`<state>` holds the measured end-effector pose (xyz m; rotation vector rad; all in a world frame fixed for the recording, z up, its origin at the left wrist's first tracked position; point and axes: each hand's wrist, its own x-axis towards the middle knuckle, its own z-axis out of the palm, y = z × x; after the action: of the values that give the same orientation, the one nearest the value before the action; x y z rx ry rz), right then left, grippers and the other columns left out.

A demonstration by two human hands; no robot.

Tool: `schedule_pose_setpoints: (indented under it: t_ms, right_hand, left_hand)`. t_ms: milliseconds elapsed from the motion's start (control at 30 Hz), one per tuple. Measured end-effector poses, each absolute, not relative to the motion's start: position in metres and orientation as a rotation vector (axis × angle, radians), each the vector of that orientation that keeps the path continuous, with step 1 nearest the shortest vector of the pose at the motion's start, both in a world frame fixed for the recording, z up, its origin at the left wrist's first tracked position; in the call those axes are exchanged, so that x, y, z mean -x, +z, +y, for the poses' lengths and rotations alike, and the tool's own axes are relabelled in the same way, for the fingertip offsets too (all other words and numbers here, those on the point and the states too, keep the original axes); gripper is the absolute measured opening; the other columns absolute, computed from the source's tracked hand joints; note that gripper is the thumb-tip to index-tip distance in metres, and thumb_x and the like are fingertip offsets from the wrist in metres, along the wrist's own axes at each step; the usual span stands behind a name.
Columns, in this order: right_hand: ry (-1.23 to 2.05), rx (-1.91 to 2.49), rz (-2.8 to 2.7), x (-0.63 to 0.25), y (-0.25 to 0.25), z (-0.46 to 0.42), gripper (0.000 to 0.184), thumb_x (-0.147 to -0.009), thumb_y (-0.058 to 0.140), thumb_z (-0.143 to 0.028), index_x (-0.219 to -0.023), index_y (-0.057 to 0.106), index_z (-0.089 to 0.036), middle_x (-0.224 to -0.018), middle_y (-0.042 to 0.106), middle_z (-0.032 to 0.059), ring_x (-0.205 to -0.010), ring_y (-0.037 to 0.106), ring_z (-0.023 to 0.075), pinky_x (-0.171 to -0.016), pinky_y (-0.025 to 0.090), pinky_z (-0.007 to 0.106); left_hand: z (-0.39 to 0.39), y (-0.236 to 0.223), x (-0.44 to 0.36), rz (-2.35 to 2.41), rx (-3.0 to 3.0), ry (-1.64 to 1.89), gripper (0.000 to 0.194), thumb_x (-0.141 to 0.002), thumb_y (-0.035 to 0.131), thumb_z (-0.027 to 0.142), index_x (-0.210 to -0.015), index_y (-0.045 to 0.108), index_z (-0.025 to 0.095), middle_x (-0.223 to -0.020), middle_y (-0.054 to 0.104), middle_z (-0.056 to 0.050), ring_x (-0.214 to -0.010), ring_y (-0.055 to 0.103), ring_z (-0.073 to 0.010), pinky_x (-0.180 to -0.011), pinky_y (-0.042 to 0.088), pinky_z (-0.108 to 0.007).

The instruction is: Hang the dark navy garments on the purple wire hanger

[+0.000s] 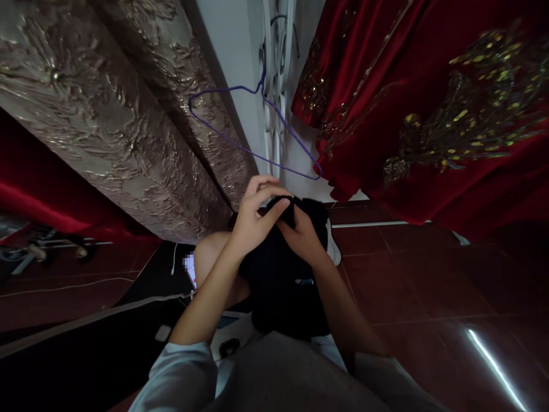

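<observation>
A black cloth garment (283, 280) lies bunched over my lap, with a small light mark on its lower right. My left hand (256, 214) pinches the upper edge of the garment between thumb and fingers. Close beside it, my right hand (302, 233) grips a raised fold of the same cloth, its fingers partly hidden behind the fabric. Just beyond the hands, a purple wire hanger (274, 160) hangs with nothing on it from a white metal rack (274, 74).
Textured beige fabric (128, 126) hangs on the left, and red cloth with gold sequins (429, 114) hangs on the right. A lit phone (189, 269) and a white cable (174, 258) are by my left knee. Dark red tiles (407, 286) cover the floor.
</observation>
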<state>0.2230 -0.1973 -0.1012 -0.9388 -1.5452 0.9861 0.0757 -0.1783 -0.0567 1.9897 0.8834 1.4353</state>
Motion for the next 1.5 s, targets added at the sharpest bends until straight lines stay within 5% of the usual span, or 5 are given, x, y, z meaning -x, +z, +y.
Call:
schedule_pose_setpoints:
  t_ms: [200,567,1033,1200,1500]
  right_hand:
    - [0.977,0.962,-1.452,-0.226,-0.066,-0.168,0.025,-0.088,0.060,-0.033,-0.068,0.052,-0.020,-0.066,0.051,-0.0017,-0.064,0.048,0.0132,-0.059,0.042,0.027]
    - [0.431,1.158,-1.824,-0.217,-0.076,-0.047,0.018,-0.096,0.055,-0.029,-0.080,0.054,-0.022,-0.079,0.061,0.0057,-0.080,0.061,0.0228,-0.082,0.050,0.038]
    - [0.414,1.186,-1.833,-0.306,-0.062,-0.060,0.051,-0.092,0.062,-0.058,-0.060,0.048,-0.021,-0.060,0.042,-0.0005,-0.060,0.043,0.0148,-0.063,0.045,0.032]
    - [0.442,1.137,-1.830,-0.297,-0.065,-0.069,0.046,-0.095,0.059,-0.054,-0.064,0.052,-0.021,-0.063,0.049,0.0009,-0.066,0.052,0.0178,-0.065,0.050,0.033]
    - [0.046,1.176,-1.641,-0.348,-0.038,-0.108,0.035,-0.095,0.063,-0.047,-0.123,0.070,-0.028,-0.124,0.072,0.0087,-0.119,0.066,0.0282,-0.102,0.054,0.045]
  left_hand:
    - [-0.154,-0.109,-0.039,0.824,-2.134,0.884,0.058,-0.107,0.030,0.059,-0.116,0.070,0.018,-0.114,0.073,-0.011,-0.110,0.069,-0.0269,-0.103,0.053,-0.040]
    - [-0.143,-0.141,0.041,1.101,-1.887,0.701,0.043,-0.096,0.061,0.056,-0.095,0.073,0.015,-0.099,0.074,-0.005,-0.097,0.068,-0.0245,-0.091,0.053,-0.034]
    - [-0.106,-0.082,0.108,1.666,-2.493,0.695,0.017,-0.095,0.043,0.029,-0.092,0.057,0.019,-0.099,0.065,-0.012,-0.097,0.061,-0.0279,-0.094,0.049,-0.044]
    - [-0.079,-0.019,0.081,1.429,-2.446,1.285,0.019,-0.104,0.043,0.029,-0.103,0.057,0.016,-0.123,0.066,-0.008,-0.118,0.059,-0.0213,-0.109,0.046,-0.044]
    - [-0.058,0.014,0.038,1.307,-2.650,1.114,0.027,-0.102,0.052,0.043,-0.114,0.066,0.023,-0.118,0.071,-0.004,-0.116,0.063,-0.0250,-0.108,0.048,-0.044]
